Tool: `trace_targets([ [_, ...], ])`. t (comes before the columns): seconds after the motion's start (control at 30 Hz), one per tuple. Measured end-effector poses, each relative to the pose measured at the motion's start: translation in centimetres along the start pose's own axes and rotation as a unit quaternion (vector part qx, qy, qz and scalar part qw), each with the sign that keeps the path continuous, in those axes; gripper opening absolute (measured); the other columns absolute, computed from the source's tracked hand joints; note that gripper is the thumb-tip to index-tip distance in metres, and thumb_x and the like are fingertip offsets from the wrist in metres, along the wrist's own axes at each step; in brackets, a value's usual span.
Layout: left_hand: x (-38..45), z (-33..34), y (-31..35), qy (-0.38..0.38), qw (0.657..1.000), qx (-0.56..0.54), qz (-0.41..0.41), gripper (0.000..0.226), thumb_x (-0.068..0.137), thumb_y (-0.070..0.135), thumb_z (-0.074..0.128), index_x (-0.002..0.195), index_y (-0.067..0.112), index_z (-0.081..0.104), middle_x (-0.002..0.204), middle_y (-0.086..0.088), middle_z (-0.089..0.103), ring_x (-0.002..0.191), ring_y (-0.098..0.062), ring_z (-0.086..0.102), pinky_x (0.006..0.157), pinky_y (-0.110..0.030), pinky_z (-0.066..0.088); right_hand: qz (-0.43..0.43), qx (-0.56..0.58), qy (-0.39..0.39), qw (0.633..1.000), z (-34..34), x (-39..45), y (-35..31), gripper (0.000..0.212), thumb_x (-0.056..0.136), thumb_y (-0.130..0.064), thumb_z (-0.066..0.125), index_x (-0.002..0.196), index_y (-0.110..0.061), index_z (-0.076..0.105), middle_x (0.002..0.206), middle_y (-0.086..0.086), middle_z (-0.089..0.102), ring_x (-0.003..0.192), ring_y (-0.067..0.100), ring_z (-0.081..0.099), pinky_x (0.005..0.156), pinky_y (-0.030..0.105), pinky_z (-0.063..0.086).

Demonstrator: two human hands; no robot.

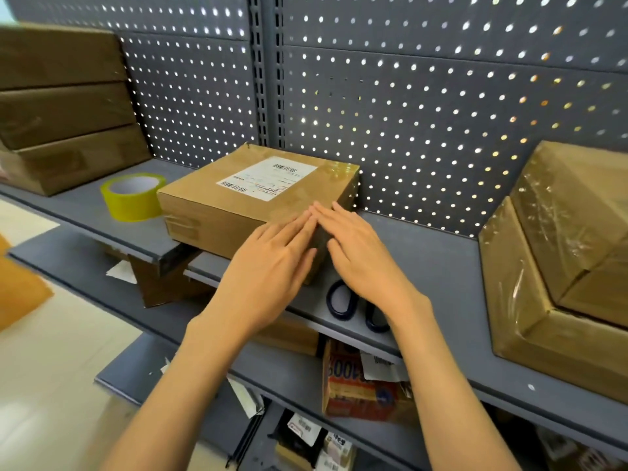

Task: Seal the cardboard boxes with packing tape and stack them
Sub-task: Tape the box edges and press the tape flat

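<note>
A flat cardboard box (217, 202) with a white shipping label lies on the grey shelf (435, 263), its near corner toward me. My left hand (272, 266) lies flat with straight fingers against the box's near right corner. My right hand (360, 253) lies flat with straight fingers on the same corner from the right, fingertips on the top edge. A roll of yellowish packing tape (133, 196) stands just left of the box.
Dark-handled scissors (343, 300) lie on the shelf under my right wrist. Three stacked boxes (64, 110) sit at the far left, two taped boxes (564, 266) are stacked at right. A perforated metal back panel (424, 96) closes the shelf. Lower shelves hold packages and papers.
</note>
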State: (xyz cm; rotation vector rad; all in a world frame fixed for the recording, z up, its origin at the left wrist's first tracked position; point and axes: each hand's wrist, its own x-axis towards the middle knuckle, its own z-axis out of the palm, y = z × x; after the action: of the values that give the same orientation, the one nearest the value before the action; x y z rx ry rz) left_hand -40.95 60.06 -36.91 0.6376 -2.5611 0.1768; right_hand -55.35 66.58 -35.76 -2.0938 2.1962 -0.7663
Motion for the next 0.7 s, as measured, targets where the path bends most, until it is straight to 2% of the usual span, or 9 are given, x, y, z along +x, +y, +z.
trace_targets([
  [0.1,-0.6,0.4,-0.2,0.002,1.000,-0.011,0.000,0.053,0.095,0.028,0.034,0.135,-0.003,0.049,0.138,-0.017,0.051,0.128,-0.031,0.049,0.109,-0.034,0.033,0.017,-0.020,0.007,1.000,-0.1,0.2,0.1,0.058,0.095,-0.001,0.034,0.149,-0.021,0.028,0.155,-0.011,0.026,0.142,0.010,0.019,0.108,0.016,0.006],
  [0.23,-0.9,0.1,-0.4,-0.002,0.999,-0.043,-0.009,0.054,0.096,0.031,0.033,0.137,-0.001,0.047,0.140,-0.015,0.050,0.133,-0.028,0.043,0.112,-0.024,0.016,0.036,-0.077,0.025,0.996,0.1,0.4,0.1,0.065,0.092,0.002,0.034,0.150,-0.027,0.025,0.155,-0.015,0.025,0.143,0.012,0.016,0.112,0.025,0.007],
  [0.37,-1.4,-0.5,-0.8,0.016,0.996,-0.085,-0.014,0.052,0.096,0.035,0.033,0.134,0.005,0.053,0.138,-0.008,0.053,0.132,-0.019,0.042,0.108,-0.014,0.014,0.121,-0.087,-0.013,0.989,0.4,0.2,2.2,0.071,0.091,0.004,0.034,0.153,-0.020,0.009,0.160,-0.005,0.014,0.147,0.017,0.008,0.116,0.034,0.012],
  [0.47,-1.1,-1.2,-1.0,0.043,0.986,-0.153,-0.050,0.050,0.096,0.040,0.031,0.130,0.011,0.055,0.129,-0.001,0.059,0.123,-0.012,0.048,0.096,-0.011,0.026,0.168,0.095,0.007,0.981,-0.6,-0.3,2.0,0.066,0.095,0.004,0.027,0.154,-0.019,0.008,0.154,-0.004,0.026,0.141,0.012,0.023,0.109,0.023,0.017],
  [0.5,-0.7,-1.3,-1.1,0.055,0.985,-0.157,-0.050,0.050,0.096,0.039,0.031,0.130,0.011,0.054,0.125,-0.002,0.061,0.116,-0.013,0.050,0.092,-0.013,0.029,0.176,0.168,0.028,0.970,-0.8,-0.4,1.2,0.064,0.096,0.001,0.026,0.154,-0.019,0.009,0.139,-0.005,0.041,0.127,0.009,0.038,0.102,0.022,0.024],
  [0.57,0.6,-1.4,-1.1,0.074,0.988,-0.133,-0.033,0.049,0.098,0.035,0.030,0.132,0.008,0.053,0.124,-0.006,0.061,0.115,-0.017,0.051,0.093,-0.018,0.029,0.183,0.251,0.068,0.948,-1.1,-0.5,-0.8,0.061,0.098,-0.007,0.028,0.154,-0.020,0.008,0.106,-0.015,0.044,0.103,0.009,0.040,0.090,0.024,0.028],
  [0.6,1.4,-1.2,-1.3,0.074,0.990,-0.116,-0.021,0.050,0.098,0.035,0.029,0.133,0.008,0.053,0.128,-0.007,0.060,0.121,-0.019,0.050,0.098,-0.022,0.029,0.186,0.279,0.074,0.939,-0.9,-0.6,-1.8,0.060,0.099,-0.011,0.029,0.154,-0.020,0.006,0.113,-0.014,0.046,0.111,0.012,0.040,0.094,0.023,0.027],
  [0.63,2.1,-0.9,-1.5,0.061,0.993,-0.104,-0.011,0.053,0.098,0.037,0.026,0.134,0.009,0.053,0.134,-0.007,0.057,0.128,-0.021,0.047,0.104,-0.026,0.026,0.192,0.304,0.070,0.931,-0.6,-0.8,-2.8,0.060,0.100,-0.014,0.030,0.154,-0.019,0.002,0.136,-0.006,0.044,0.127,0.015,0.036,0.104,0.023,0.024],
  [0.7,3.0,0.0,-2.2,0.012,0.995,-0.097,-0.003,0.061,0.095,0.045,0.018,0.138,0.013,0.048,0.144,-0.002,0.047,0.139,-0.016,0.033,0.112,-0.028,0.017,0.204,0.341,0.056,0.916,0.7,-1.2,-4.6,0.060,0.102,-0.019,0.029,0.153,-0.017,-0.004,0.161,0.000,0.010,0.145,0.013,0.014,0.116,0.026,0.011],
])
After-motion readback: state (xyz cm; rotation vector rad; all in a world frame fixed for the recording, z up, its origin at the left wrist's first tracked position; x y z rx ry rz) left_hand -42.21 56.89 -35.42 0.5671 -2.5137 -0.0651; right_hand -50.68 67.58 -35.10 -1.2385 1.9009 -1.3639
